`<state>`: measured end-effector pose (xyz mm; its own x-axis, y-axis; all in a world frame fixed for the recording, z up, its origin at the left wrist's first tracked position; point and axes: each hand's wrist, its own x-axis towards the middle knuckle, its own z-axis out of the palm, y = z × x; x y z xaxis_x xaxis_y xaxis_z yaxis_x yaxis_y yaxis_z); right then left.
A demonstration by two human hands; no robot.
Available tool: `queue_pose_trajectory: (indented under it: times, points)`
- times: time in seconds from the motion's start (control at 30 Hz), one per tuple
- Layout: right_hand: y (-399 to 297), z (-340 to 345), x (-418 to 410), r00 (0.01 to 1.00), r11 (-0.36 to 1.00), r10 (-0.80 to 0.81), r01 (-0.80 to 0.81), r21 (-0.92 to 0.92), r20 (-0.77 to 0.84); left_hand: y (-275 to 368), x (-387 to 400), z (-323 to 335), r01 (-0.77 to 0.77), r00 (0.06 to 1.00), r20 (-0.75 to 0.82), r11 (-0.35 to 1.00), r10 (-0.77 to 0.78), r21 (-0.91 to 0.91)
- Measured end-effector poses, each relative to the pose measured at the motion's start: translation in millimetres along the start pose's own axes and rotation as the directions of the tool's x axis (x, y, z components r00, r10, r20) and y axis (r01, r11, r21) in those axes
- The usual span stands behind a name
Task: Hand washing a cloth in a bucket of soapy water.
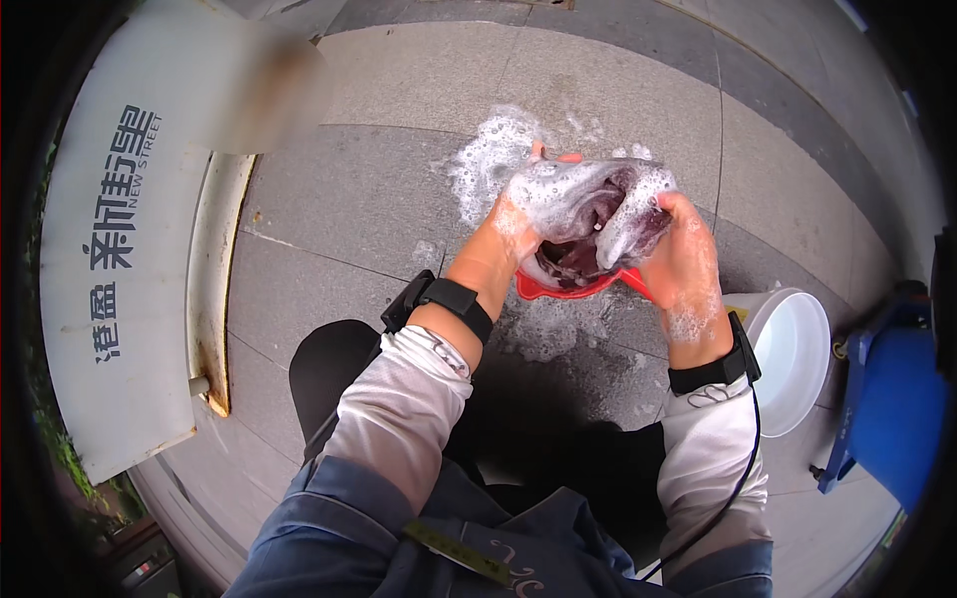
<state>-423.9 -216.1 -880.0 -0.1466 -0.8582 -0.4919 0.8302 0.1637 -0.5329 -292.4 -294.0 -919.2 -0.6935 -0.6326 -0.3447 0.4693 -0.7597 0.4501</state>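
A wet dark purplish cloth [576,198], thick with white suds, is stretched between my two hands above a red plastic basin [572,291]. My left hand [519,224] grips its left end, partly covered by foam and fabric. On the other side my right hand [680,247] pinches the right edge, thumb on top. Under the cloth, dark wet fabric [576,261] shows inside the basin. Foam coats both hands and wrists. The cloth hides most of the basin.
Soap foam [493,161] is spread on the grey paving [336,187] around the basin. To the right stand a white plastic bucket [792,359] and a blue plastic bin [897,396]. A white metal sign panel [127,239] with writing and rusty edges is at the left.
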Motion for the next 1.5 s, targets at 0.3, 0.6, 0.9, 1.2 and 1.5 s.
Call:
queue_pose_trajectory:
  times: [0.3, 0.6, 0.9, 1.2, 1.5]
  points:
    - [29.7, -88.7, 50.0, 0.773, 0.975, -0.174, 0.049, 0.217, 0.610, -66.2, -19.1, 60.8, -0.330, 0.699, 0.411, -0.246, 0.586, 0.911]
    - [24.9, -18.5, 4.5, 0.999, 0.972, 0.033, -0.028, 0.235, -0.015, -49.6, -21.2, 55.5, -0.138, 0.737, 0.225, -0.183, 0.638, 0.973]
    - [-9.5, 15.8, -16.5, 0.992, 0.827, -0.116, 0.121, -0.548, 0.045, 23.9, 4.9, -6.6, 0.177, 0.707, -0.222, 0.137, 0.671, 0.975]
    - [19.5, 2.8, -6.3, 0.982, 0.750, -0.141, 0.024, -0.661, -0.125, 67.0, -28.5, 7.9, 0.044, 0.926, -0.349, 0.875, 0.146, 0.482]
    - [44.8, -33.1, -17.3, 0.954, 0.938, -0.204, 0.254, -0.234, 0.219, -60.5, -56.4, 79.3, -0.262, 0.867, 0.349, -0.270, 0.355, 0.926]
